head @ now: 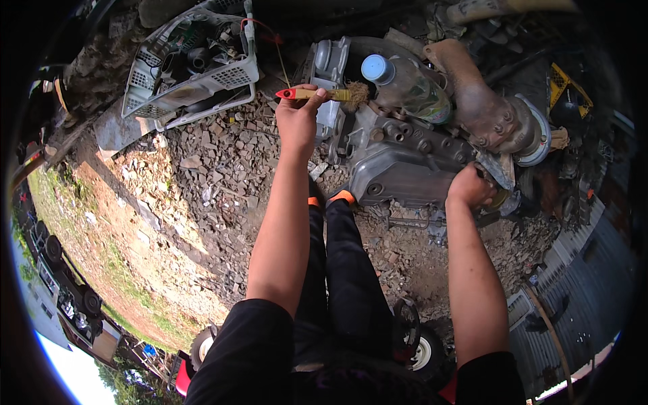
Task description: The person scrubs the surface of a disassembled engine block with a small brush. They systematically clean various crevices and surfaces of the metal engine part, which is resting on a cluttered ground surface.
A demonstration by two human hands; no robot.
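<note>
My left hand (297, 124) pinches a paintbrush (338, 95) by its handle, which has a red end. The worn tan bristles point right, towards a clear plastic bottle (412, 88) with a pale blue cap. This bottle rests on a dirty grey metal engine (405, 174) in front of my feet. At the engine's right end, my right hand (470, 187) is curled with its fingertips turned away from view. What it may be gripping there is hidden. A flat greyish piece (497, 169) lies just beyond its knuckles. Farther right sits a rusty metal housing (498, 124) with a round flange.
A white plastic crate (235, 76) of assorted parts stands at the upper left. Broken stones (217, 167) cover the ground around my shoes. Corrugated metal sheeting (577, 283) runs along the right. Wheels (425, 352) show behind me, and a vehicle chassis (66, 273) stands far left.
</note>
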